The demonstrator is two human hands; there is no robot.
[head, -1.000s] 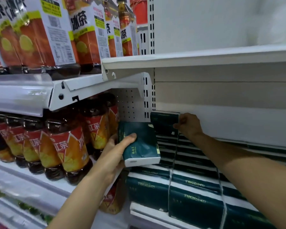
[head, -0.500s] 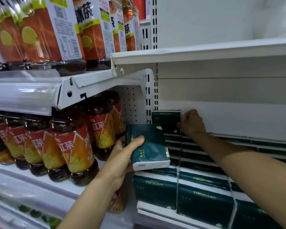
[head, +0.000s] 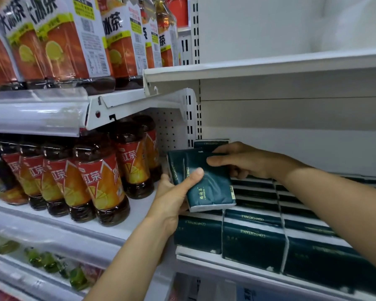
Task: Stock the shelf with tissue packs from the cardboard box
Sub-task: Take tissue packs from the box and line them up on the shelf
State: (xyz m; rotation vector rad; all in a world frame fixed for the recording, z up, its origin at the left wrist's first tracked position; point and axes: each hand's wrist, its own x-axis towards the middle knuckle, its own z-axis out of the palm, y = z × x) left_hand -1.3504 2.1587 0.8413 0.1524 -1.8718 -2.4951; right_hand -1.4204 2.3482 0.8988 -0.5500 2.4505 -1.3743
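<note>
Held pack: a dark green tissue pack [head: 206,181], tilted, raised in front of the stocked row at the shelf's left end.
Left hand [head: 174,192]: grip curled round the pack's lower left corner, thumb pressed on its front face.
Right hand [head: 243,161]: grip curled over the pack's upper right edge, fingertips lying on the front face.
Stocked packs [head: 254,237]: matching green packs stacked in tiers along the white shelf [head: 204,256], just below and behind the held pack.
Upper shelf [head: 269,70]: white board directly above the packs.
Tea bottles [head: 100,177]: red-labelled, standing in rows on the neighbouring bay to the left.
</note>
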